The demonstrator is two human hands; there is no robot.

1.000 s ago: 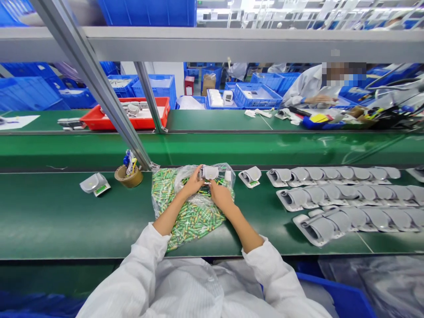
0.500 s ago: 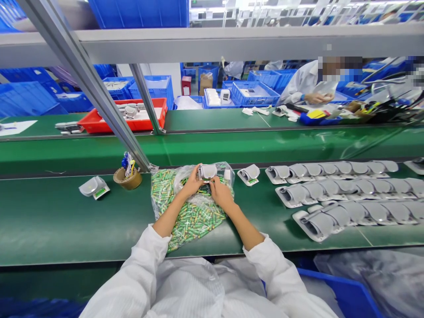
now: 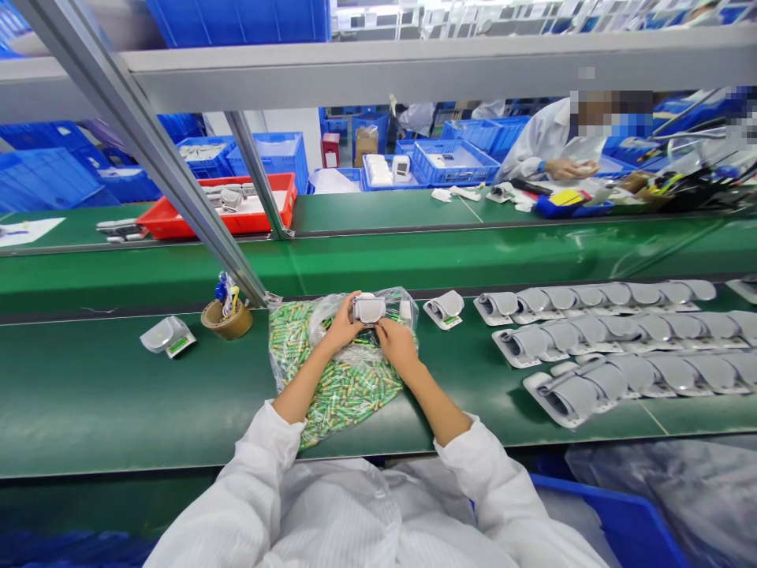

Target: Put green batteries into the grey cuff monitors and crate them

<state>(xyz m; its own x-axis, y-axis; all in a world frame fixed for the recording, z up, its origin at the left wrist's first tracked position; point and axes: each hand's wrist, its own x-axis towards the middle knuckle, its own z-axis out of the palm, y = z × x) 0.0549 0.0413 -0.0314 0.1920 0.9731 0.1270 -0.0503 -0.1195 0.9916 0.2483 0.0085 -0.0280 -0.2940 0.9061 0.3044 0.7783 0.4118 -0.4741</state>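
A wrist blood pressure monitor [image 3: 369, 309] with a grey cuff and white body is held up in front of me. My left hand [image 3: 341, 327] grips its left side, thumb along the lower edge. The fingers of my right hand [image 3: 395, 341] are closed at its lower right edge; any small part between them is hidden. Both hands are above a clear plastic bag [image 3: 348, 390] full of green batteries. Another monitor [image 3: 445, 308] with green batteries showing lies right of the bag, and a similar one [image 3: 168, 336] rests on the left.
Three rows of grey-cuffed monitors [image 3: 627, 335] stretch along the right side of the green bench. A tape roll [image 3: 228, 319] holding small tools stands by the metal post [image 3: 195, 197]. Beyond are a red tray [image 3: 218, 214] and a co-worker [image 3: 547, 150] at the far bench.
The monitor in my hands has tipped slightly, its cuff now covering more of the lower edge. My right fingers have shifted slightly down; the left hand keeps its hold.
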